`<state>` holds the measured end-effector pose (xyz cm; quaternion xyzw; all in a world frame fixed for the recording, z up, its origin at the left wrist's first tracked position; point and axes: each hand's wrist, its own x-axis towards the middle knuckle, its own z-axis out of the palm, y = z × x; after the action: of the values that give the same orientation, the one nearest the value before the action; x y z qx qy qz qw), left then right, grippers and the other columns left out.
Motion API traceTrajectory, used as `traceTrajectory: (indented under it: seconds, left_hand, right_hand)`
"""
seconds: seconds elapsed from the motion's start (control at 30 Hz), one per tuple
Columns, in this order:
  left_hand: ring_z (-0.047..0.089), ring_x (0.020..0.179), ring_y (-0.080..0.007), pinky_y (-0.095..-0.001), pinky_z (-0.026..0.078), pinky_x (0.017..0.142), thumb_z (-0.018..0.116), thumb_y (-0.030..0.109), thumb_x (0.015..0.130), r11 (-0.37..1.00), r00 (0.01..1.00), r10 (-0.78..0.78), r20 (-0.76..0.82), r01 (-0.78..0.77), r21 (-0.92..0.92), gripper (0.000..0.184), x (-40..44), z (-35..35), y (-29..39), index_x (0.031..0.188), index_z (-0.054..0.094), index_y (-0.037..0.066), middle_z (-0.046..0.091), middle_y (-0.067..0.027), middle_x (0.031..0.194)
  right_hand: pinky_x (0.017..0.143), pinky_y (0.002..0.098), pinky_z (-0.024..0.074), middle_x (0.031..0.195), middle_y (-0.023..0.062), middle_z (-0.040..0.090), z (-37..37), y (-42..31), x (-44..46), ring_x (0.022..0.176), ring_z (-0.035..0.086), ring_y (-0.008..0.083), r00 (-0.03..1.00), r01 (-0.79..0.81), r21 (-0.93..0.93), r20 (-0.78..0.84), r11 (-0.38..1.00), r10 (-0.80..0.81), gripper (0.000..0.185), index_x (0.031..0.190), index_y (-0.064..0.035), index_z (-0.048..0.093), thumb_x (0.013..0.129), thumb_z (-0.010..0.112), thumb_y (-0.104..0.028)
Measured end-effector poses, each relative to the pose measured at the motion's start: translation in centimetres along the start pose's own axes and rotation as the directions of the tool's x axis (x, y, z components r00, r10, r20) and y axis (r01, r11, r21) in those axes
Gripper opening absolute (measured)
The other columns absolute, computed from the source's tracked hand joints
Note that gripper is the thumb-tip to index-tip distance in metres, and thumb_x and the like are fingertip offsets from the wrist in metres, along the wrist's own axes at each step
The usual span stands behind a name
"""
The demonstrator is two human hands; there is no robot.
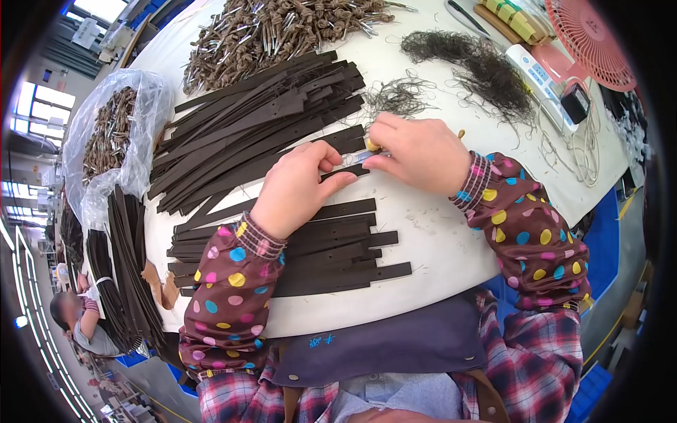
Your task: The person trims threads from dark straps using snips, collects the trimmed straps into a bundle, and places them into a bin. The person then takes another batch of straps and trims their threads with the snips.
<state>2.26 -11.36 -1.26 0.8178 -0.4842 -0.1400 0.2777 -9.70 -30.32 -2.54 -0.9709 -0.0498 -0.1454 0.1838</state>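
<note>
Reaching in from the table's (pixel 444 261) near edge, the right hand (pixel 423 151) pinches a small tool (pixel 363 156); the left hand (pixel 295 187) arches over a dark strip (pixel 359 170), grip unclear.

Legible text: none. Blue handwritten characters, undecipherable, are borne on the apron (pixel 395 342), near; print too small to be read is carried on the power strip (pixel 537 83), far right.

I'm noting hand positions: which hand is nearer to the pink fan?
Right. The right hand sits below and left of the pink fan in view; the left hand is farther left.
</note>
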Motion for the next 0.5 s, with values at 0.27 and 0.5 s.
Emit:
traceTrajectory:
  seconds: [0.27,0.5]
  left_hand:
    - [0.062,0.062,-0.0191,-0.0319,0.049,0.059,0.069,0.017,0.087,0.978,0.985,-0.171,0.001,0.17,-0.118,0.019,0.5,0.2,0.2,0.086,0.059,0.001,0.064,-0.0085,0.074]
    - [0.061,0.061,-0.0105,-0.0262,0.05,0.054,0.063,0.014,0.094,0.897,0.976,-0.218,0.033,0.213,-0.387,0.018,0.2,0.2,-0.6,0.089,0.054,0.0,0.064,-0.0052,0.074]
  right_hand:
    - [0.056,0.037,0.0472,0.085,0.0057,0.053,-0.2,-0.5,-0.2,0.066,0.059,0.0269,0.999,0.048,0.073,-0.019,0.996,-0.046,0.028,0.088,-0.0083,0.052,0.086,0.068,-0.031]
    - [0.058,0.0377,0.0505,0.088,0.0064,0.053,1.3,-1.1,0.2,0.07,0.063,0.0256,0.994,0.109,0.008,0.017,0.994,-0.109,0.027,0.089,-0.0077,0.053,0.089,0.065,-0.031]
